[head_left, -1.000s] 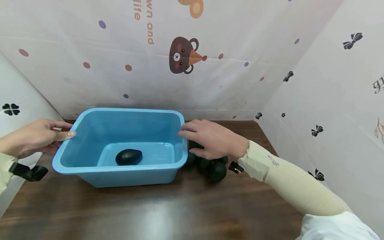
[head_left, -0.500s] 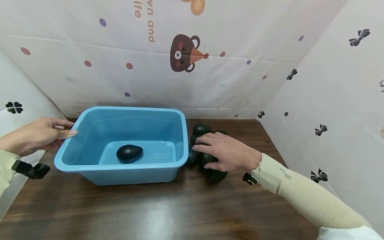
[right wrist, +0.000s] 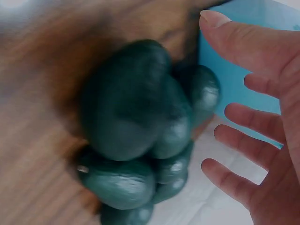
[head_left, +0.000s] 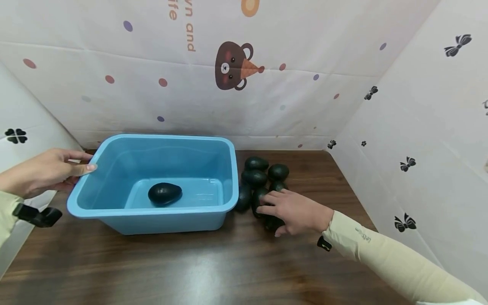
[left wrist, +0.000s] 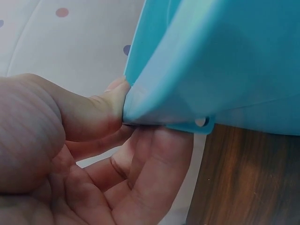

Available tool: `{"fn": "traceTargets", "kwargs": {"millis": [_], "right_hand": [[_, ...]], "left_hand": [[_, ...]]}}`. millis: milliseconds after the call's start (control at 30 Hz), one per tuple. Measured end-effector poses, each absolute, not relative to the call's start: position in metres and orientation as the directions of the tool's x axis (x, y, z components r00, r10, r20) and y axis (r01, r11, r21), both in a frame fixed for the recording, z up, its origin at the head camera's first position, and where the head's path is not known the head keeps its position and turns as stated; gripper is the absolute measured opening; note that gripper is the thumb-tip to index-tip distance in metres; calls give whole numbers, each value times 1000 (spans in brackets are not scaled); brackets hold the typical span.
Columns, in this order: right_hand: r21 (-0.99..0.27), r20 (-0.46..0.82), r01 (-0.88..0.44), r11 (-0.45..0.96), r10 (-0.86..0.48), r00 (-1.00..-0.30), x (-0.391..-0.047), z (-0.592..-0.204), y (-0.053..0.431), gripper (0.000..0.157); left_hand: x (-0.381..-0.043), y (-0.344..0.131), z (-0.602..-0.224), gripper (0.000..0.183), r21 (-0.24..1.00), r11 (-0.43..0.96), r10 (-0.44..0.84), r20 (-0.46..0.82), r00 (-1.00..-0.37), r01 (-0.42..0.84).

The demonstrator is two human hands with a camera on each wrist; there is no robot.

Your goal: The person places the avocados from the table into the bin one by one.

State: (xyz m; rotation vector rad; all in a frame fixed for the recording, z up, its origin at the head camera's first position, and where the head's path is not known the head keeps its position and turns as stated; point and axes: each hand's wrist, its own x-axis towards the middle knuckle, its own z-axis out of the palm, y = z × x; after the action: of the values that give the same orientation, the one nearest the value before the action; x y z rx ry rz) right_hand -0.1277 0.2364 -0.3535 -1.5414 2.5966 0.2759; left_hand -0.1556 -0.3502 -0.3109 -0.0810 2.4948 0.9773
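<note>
A blue plastic basin [head_left: 152,214] stands on the brown table with a single dark green avocado [head_left: 164,194] lying in it. My left hand [head_left: 53,173] pinches the basin's left rim, thumb on top and fingers curled beneath, as the left wrist view shows. To the right of the basin several avocados [head_left: 254,178] lie in a cluster. Over the near end of that cluster hovers my right hand [head_left: 295,212], fingers spread. In the right wrist view its fingers [right wrist: 253,119] are parted from the nearest avocado [right wrist: 126,101] and hold nothing.
Patterned white cloth [head_left: 183,101] hangs behind the table, and another white panel [head_left: 400,127] closes off the right side. The wooden tabletop [head_left: 152,267] extends in front of the basin. A black strap mount [head_left: 38,216] sits at the left wrist.
My right hand has moved from beside the basin's right rim rightward and nearer to me, uncovering the far avocados. My left hand keeps its hold on the rim.
</note>
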Motion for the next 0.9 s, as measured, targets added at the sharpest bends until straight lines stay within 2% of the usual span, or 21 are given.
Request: {"fn": "traceTargets", "kwargs": {"millis": [633,900], "right_hand": [[200,-162,-904,378,-897,-411,-128,-400,255,59],[203,-191,-893,401,-879,-438,-134,-413,261,58]], "left_hand": [[-156,-351,-313,73,632,745,108,-430,-896,-214],[-157,-350,-314,75,637,738,89,-421,-903,-224]]}}
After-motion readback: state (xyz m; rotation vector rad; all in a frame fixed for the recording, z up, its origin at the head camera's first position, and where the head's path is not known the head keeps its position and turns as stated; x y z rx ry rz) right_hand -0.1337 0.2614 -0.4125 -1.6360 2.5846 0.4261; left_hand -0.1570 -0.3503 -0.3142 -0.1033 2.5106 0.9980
